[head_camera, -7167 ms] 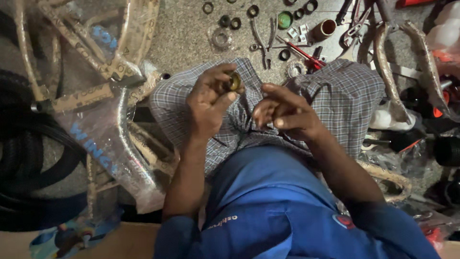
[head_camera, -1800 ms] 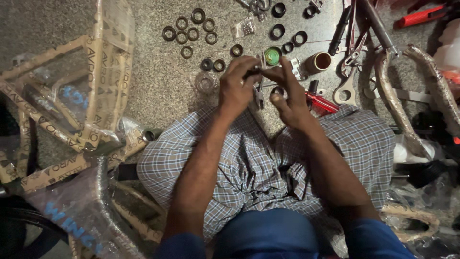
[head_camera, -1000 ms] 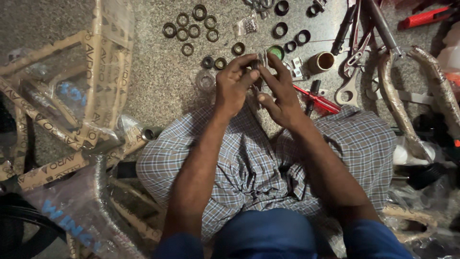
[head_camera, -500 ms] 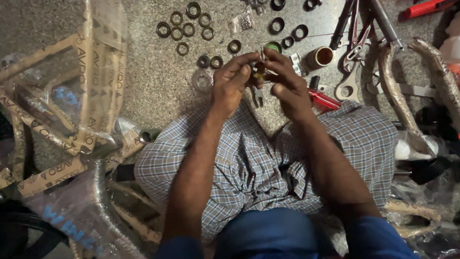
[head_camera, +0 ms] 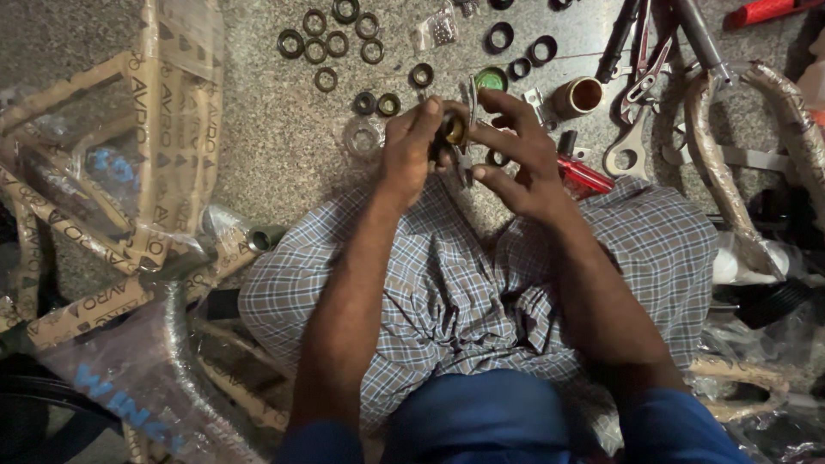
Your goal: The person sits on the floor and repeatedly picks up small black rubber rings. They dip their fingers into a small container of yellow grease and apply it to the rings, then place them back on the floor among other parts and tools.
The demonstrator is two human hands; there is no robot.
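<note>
Seated on a speckled stone floor (head_camera: 284, 146), a person pinches a small brass-coloured ring part (head_camera: 453, 131) in the left hand (head_camera: 411, 150) while the right hand (head_camera: 516, 146) works a slim metal tool (head_camera: 471, 129) against it, seemingly seating the part. Both hands are closed in a grasp, just above the checked cloth (head_camera: 447, 283) over the lap. A small green-lined round tin (head_camera: 491, 80) just beyond the ring part shows no contents; finishing likely calls for steady, careful pressure.

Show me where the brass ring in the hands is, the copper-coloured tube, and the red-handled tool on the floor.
brass ring (head_camera: 453, 131), head view, on its yellow rim between the fingers.
copper-coloured tube (head_camera: 577, 97), head view, on its side wall near the open end.
red-handled tool (head_camera: 587, 174), head view, on the middle of the red handle.
</note>
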